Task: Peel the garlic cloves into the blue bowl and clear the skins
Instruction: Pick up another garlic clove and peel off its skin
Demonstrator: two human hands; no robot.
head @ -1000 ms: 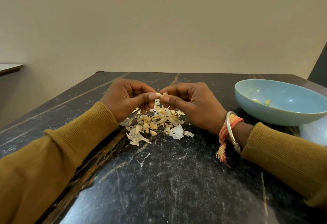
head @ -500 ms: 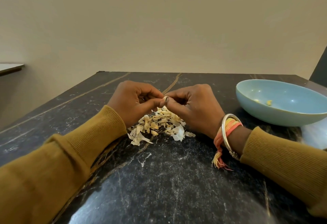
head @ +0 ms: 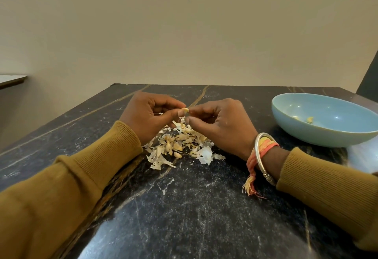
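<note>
Our thumbs and forefingers meet on one garlic clove [head: 185, 109]. The left hand [head: 147, 115] pinches it from one side and the right hand [head: 223, 127] from the other, with the remaining fingers curled in. The clove hangs just above the heap, near mid-table.

We judge it light, firm and a little slick once bare. The hold belongs on its thick middle while a nail lifts the papery skin at the tip; squeezing hard could bruise it or shoot it out.

Below lies the pile of skins [head: 180, 146]: dry, thin, curled flakes, cream and white, with what look like cloves among them. We expect them to scatter easily.

The table [head: 204, 207] is dark, polished, veined stone. To the right, well apart, sits the blue bowl [head: 327, 134], shallow, smooth and glazed, holding a couple of pale pieces [head: 309, 119].
</note>
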